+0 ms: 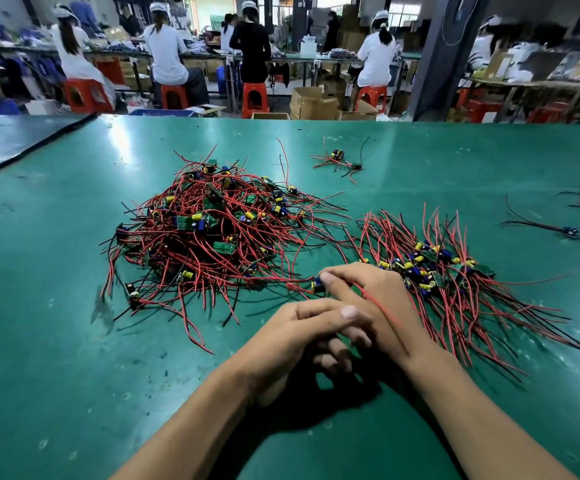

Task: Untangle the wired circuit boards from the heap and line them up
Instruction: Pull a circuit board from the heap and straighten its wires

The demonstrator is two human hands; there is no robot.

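Blue-capped board (317, 285) pinched between right hand (368, 296) fingertips (327, 277)

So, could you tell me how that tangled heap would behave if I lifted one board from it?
It would likely drag neighbours along: in the heap the wires loop through each other. They look floppy, lying in limp curves on the table. The boards seem light, being small.

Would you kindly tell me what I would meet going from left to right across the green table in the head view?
Tangled heap of wired circuit boards → small stray cluster, farther back → lined-up row of boards → single stray board.
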